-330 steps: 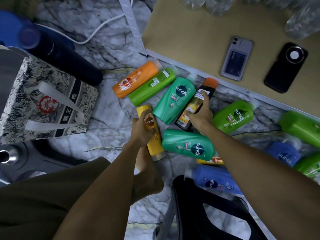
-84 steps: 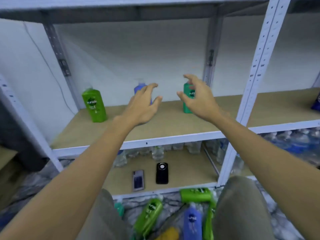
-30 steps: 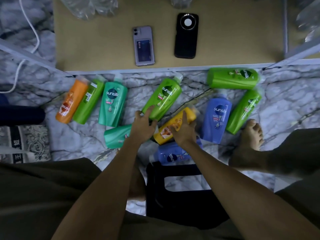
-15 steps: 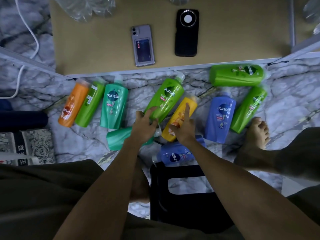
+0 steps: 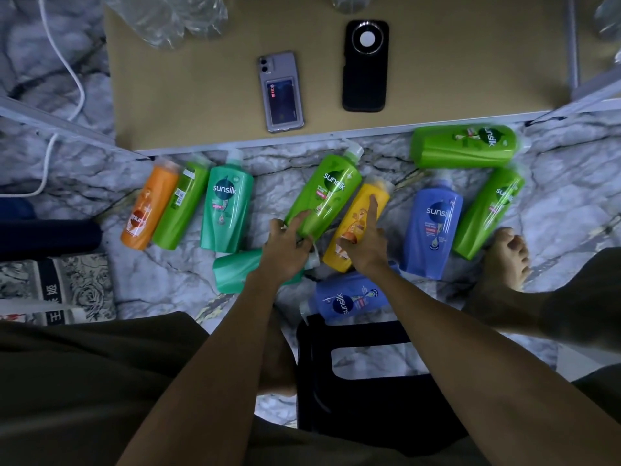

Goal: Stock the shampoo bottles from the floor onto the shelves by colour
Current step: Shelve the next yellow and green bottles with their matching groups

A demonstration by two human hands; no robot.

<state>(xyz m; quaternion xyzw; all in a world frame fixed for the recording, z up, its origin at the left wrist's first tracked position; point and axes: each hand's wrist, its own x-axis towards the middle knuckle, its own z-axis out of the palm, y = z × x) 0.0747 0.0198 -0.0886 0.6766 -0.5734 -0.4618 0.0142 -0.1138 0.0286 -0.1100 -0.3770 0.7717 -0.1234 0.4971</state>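
Observation:
Several shampoo bottles lie on the marble floor. My left hand (image 5: 285,250) grips the base of a light green bottle (image 5: 331,190) in the middle. Beside it, my right hand (image 5: 363,245) holds the lower part of a yellow bottle (image 5: 364,210), index finger stretched along its front. To the left lie an orange bottle (image 5: 148,210), a green one (image 5: 179,206) and a teal one (image 5: 226,206); a second teal bottle (image 5: 235,274) is partly under my left wrist. Right of my hands are two blue bottles (image 5: 431,223) (image 5: 349,299) and two green ones (image 5: 463,146) (image 5: 487,213).
The bottom shelf board (image 5: 201,95) carries two phones (image 5: 281,92) (image 5: 365,65) and clear plastic bottles (image 5: 168,18). A black stool (image 5: 369,391) stands between my legs. My bare foot (image 5: 509,257) touches the right green bottle. A patterned bag (image 5: 50,287) and white cable (image 5: 64,95) are at left.
My hands came down from the upper shelf to the floor. In the last second they settled on the green and yellow bottles, and the yellow bottle swung to point more toward the shelf.

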